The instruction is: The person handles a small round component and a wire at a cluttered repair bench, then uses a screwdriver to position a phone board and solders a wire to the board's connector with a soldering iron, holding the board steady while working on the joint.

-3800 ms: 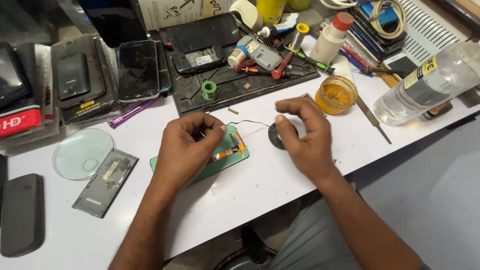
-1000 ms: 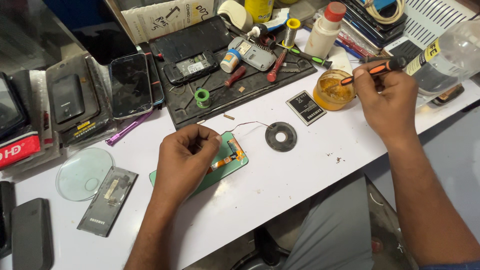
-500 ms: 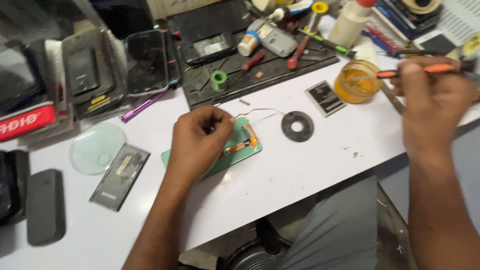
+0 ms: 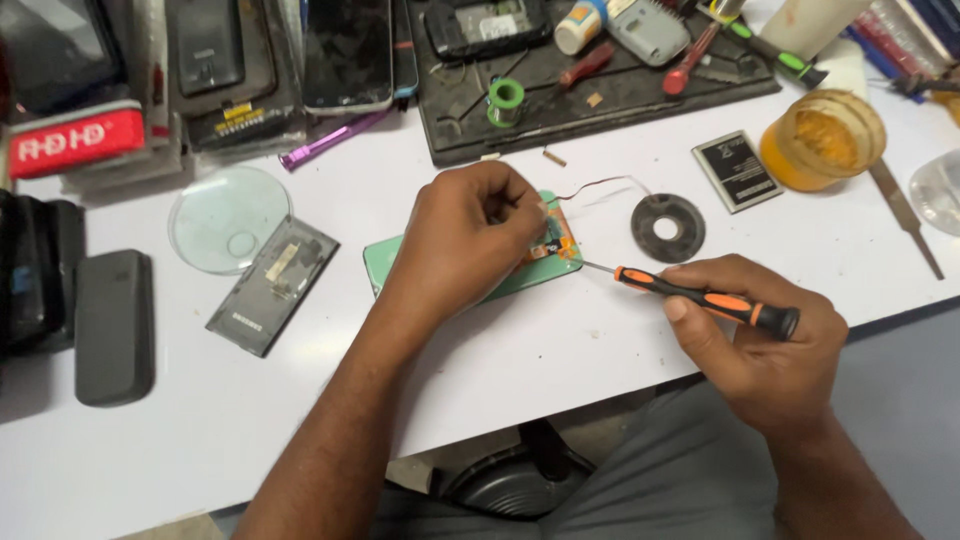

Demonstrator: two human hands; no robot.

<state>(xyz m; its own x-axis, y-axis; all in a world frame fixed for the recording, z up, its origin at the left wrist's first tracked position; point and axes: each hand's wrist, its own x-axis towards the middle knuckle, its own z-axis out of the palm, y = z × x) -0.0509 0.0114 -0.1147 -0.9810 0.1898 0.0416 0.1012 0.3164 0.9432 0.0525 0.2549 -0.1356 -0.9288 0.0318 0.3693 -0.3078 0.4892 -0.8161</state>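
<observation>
Two hands work at the centre of the white desk (image 4: 300, 440). Left hand (image 4: 465, 240) presses down on a green phone body (image 4: 520, 272) at mid-frame, fingertips pinched narrow over its exposed orange-and-copper parts. Right hand (image 4: 760, 345), lower right, has its grip closed around an orange-and-black screwdriver (image 4: 705, 300), whose tip reaches the phone's right edge. Just beyond, a black ring disc (image 4: 668, 227) lies beside a flat battery (image 4: 737, 170) and an amber jar (image 4: 822, 140).
</observation>
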